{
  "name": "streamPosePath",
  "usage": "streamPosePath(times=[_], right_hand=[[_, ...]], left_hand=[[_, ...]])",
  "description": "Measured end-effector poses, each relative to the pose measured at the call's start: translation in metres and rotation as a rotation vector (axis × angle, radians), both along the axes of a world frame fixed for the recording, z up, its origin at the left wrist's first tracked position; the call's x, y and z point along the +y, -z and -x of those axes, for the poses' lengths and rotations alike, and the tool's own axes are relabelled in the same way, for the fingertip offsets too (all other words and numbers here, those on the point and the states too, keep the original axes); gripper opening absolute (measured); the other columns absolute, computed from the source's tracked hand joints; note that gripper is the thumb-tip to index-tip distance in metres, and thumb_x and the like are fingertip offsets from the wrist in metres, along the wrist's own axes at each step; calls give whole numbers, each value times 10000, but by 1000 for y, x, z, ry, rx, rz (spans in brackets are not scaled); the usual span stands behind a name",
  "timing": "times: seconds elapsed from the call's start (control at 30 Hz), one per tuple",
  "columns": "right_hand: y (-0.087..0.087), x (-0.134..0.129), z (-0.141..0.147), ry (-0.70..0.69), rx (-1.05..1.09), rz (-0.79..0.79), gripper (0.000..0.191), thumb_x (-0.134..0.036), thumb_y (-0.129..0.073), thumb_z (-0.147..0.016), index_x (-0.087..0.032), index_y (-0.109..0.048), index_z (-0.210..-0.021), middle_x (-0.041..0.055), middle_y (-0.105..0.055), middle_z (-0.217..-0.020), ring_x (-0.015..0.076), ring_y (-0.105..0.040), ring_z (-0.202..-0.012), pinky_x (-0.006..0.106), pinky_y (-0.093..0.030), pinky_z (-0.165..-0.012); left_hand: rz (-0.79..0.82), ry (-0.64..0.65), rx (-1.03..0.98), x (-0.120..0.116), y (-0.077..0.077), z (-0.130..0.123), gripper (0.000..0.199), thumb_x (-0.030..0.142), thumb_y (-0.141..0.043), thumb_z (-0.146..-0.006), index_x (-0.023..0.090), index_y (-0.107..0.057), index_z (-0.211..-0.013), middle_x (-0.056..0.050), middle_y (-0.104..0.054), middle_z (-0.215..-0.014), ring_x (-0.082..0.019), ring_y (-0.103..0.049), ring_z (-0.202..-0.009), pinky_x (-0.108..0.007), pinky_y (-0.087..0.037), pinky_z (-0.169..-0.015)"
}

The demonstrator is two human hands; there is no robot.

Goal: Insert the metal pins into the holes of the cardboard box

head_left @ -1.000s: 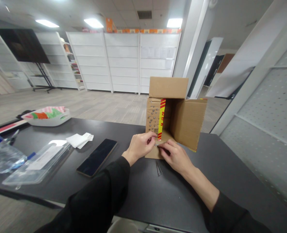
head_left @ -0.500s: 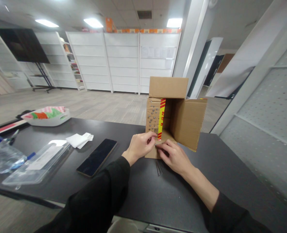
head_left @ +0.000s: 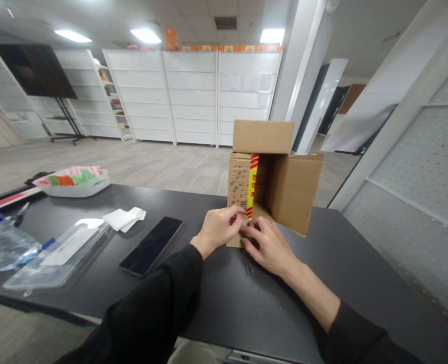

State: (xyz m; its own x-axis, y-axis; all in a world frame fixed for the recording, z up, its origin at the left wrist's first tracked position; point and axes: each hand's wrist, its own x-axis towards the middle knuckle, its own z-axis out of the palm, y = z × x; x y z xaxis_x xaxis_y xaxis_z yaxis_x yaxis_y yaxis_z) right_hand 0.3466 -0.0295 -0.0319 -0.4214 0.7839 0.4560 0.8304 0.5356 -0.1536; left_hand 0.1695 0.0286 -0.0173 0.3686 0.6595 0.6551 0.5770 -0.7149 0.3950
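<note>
A brown cardboard box [head_left: 297,187] stands on the dark table with its flaps spread and its opening facing me. Its left flap [head_left: 234,174] bears several round grey nail heads and, along the edge, a yellow-and-red tape strip [head_left: 252,182]. At the lower part of that flap, my left hand [head_left: 221,225] has thumb and forefinger pinched together; whatever is between them is hidden. My right hand [head_left: 271,245] is close by at the lower front flap, thumb and forefinger apart, fingertips near the left hand's. Below them lie a few thin nails [head_left: 248,263], partly covered by my right hand.
Left on the table [head_left: 224,308] are a black phone [head_left: 151,246], folded white tissue [head_left: 125,219], a clear plastic case [head_left: 59,258], a water bottle [head_left: 7,247] and a white basket [head_left: 76,188] with colourful contents. A grey partition [head_left: 413,202] stands at the right.
My right hand has shifted slightly left and its thumb and forefinger have spread apart. The left hand and the box have stayed put.
</note>
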Motion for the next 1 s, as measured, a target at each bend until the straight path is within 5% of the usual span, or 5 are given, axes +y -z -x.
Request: streamPosePath(times=[1.0], right_hand=[[-31,-25,-5,-161,-28,357,390,-400,-744,-751,-214,-708,-1092,66,-574,-1015,247,-549,-954,425,-427,-914]], left_hand=[[25,-155,-53,3,-3,2,197,208,-540,-868,222,-728,-926,19,-714,-696,-94,-595,-557,-209,-405,-579]])
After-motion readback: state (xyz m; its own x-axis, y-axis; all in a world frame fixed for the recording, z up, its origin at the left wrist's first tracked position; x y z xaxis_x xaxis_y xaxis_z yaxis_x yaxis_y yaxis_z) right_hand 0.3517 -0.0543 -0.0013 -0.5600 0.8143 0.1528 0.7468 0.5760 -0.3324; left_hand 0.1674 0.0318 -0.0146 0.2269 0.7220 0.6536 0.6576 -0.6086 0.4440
